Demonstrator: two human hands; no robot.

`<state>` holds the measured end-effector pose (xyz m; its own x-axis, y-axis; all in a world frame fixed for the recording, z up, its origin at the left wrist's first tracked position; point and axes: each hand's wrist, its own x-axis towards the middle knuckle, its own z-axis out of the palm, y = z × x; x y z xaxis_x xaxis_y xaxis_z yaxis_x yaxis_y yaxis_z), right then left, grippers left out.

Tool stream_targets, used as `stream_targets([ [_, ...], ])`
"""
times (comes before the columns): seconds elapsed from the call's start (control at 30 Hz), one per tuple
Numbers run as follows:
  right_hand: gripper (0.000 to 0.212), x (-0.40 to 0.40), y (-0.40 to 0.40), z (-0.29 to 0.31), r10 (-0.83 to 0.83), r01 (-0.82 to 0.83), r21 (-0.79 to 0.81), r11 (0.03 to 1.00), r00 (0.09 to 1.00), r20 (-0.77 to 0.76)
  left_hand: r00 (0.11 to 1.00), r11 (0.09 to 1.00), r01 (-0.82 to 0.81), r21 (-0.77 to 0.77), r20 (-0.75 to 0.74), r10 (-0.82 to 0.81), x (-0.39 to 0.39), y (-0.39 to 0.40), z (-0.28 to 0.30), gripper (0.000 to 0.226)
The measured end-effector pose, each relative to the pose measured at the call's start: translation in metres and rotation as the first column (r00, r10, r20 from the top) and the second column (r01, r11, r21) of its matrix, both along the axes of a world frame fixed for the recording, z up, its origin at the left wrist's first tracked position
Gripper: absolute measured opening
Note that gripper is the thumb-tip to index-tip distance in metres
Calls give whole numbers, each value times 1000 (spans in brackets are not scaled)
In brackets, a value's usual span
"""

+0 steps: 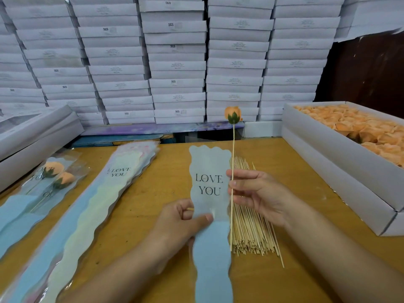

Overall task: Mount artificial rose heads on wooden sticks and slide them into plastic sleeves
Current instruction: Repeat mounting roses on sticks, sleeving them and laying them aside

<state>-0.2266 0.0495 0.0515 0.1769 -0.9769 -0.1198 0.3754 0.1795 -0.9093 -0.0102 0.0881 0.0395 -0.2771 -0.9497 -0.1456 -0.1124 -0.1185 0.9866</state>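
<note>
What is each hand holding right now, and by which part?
Left hand pinches the LOVE YOU sleeve at its middle, thumb on front. Right hand holds the rose's stick mid-length between thumb and fingers.

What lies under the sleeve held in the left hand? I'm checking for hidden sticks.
Under the sleeve the wooden table shows around it; the stick pile lies beside its right edge. Whatever lies directly beneath is covered.

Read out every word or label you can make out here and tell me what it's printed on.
"LOVE YOU": on the plastic sleeve held in the left hand.
"LOVE YOU": on the top of the sleeve stack on the table.
"SGS": on several white boxes stacked behind.
Partly hidden lettering on the finished sleeves: cannot read whole.
Small print on the boxes: too blurred.
</note>
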Motion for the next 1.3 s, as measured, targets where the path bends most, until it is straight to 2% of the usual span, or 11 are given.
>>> stream_targets([
  [0.17,29,-2,1,2,-26,26,-8,1000,1000,-17,983,977,154,146,75,-166,7,12,0,31],
  [0.33,35,-4,2,7,10,-10,-2,1000,1000,-29,916,921,321,222,175,-361,18,17,-2,22],
  [0.43,39,-4,3,8,36,-36,1,999,998,-44,933,960,244,139,236,-271,19,13,7,7],
  [0.53,37,-1,4,7,53,-53,-3,999,998,-45,967,994,112,19,229,-113,22,-2,18,25],
  [0.63,29,7,6,3,71,-71,11,997,996,-46,994,1000,13,-22,106,-11,18,-17,32,43],
  [0.73,23,14,9,-1,88,-87,11,996,993,-83,992,993,-111,-37,-69,108,10,-32,38,25],
  [0.8,23,17,11,-1,104,-104,10,995,990,-94,981,984,-176,-20,-81,174,7,-39,34,32],
  [0.87,25,16,12,1,118,-118,5,993,989,-88,983,986,-168,-12,-72,166,5,-40,29,36],
  [1.07,34,7,10,10,75,-75,-13,997,996,-44,998,998,-55,20,-9,55,2,-35,12,18],
  [1.2,32,0,9,13,52,-52,3,999,995,-84,999,995,43,86,-14,-42,1,-32,8,13],
  [1.3,27,-5,8,13,33,-30,19,999,990,-138,998,992,59,115,-40,-54,-1,-32,5,11],
])
